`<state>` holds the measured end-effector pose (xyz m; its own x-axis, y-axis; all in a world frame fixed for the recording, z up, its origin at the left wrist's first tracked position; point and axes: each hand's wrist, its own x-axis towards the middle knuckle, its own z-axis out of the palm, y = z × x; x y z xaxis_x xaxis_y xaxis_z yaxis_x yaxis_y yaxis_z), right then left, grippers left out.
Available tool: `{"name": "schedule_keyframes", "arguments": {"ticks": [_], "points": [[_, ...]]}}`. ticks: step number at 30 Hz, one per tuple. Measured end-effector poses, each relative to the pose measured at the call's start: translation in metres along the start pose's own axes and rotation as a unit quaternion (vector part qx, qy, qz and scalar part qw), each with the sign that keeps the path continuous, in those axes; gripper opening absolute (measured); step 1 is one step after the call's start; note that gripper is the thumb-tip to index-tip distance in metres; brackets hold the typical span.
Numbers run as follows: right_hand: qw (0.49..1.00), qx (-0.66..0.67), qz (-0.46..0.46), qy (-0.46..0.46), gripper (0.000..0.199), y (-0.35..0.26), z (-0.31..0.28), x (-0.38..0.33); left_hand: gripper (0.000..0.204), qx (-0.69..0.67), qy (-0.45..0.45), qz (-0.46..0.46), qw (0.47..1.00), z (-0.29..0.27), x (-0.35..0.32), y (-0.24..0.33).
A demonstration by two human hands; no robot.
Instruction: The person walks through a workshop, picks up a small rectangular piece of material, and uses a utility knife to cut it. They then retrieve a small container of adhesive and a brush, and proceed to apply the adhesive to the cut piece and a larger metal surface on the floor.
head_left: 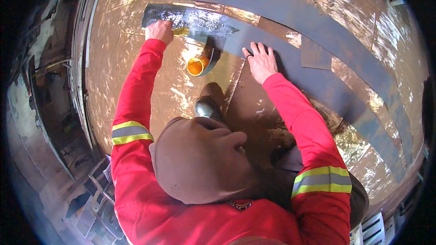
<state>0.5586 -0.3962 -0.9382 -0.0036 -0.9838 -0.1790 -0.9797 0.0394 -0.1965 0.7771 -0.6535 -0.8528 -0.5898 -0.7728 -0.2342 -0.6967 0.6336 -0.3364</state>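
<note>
My left hand [159, 32] is closed around what looks like a brush [181, 31] with yellowish bristles; its handle is hidden in my fist. The brush lies over the near edge of a long grey strip [254, 41], whose left end carries a dark, glossy wet patch [200, 20]. My right hand [261, 62] rests flat on the same strip, fingers spread, a dark ring on one finger. Between my hands, on the near side of the strip, stands a small open container [196, 66] with an orange inside.
A second long grey strip [272, 2] curves along the far side, and a small dark rectangular piece [316, 53] touches it. Beneath lies a brown, scuffed sheet surface [122, 72]. My shiny rounded boot toe [207, 108] and bent knee [200, 163] are close by. Metal frames [97, 199] stand lower left.
</note>
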Motion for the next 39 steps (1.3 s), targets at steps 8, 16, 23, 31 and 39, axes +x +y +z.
{"name": "schedule_keyframes", "arguments": {"ticks": [8,16,23,31,39], "points": [[1.000,-0.009,0.000,0.001,0.041,0.000,0.001,-0.003,0.010,-0.049,0.021,0.085,0.995,-0.011,-0.021,0.070],[1.000,0.000,0.004,0.010,0.042,0.000,0.003,-0.002,0.021,-0.217,-0.048,0.031,0.975,-0.029,-0.015,0.052],[1.000,-0.010,-0.002,0.012,0.042,-0.001,0.002,-0.001,0.017,-0.010,-0.021,-0.082,0.996,0.000,-0.002,-0.003],[1.000,0.018,-0.002,-0.007,0.053,-0.003,-0.001,0.000,0.012,-0.027,0.015,-0.042,0.999,0.017,-0.026,0.032],[1.000,-0.015,0.001,0.001,0.042,-0.003,0.003,-0.001,0.028,-0.290,0.012,0.016,0.957,-0.036,-0.043,0.051]]}}
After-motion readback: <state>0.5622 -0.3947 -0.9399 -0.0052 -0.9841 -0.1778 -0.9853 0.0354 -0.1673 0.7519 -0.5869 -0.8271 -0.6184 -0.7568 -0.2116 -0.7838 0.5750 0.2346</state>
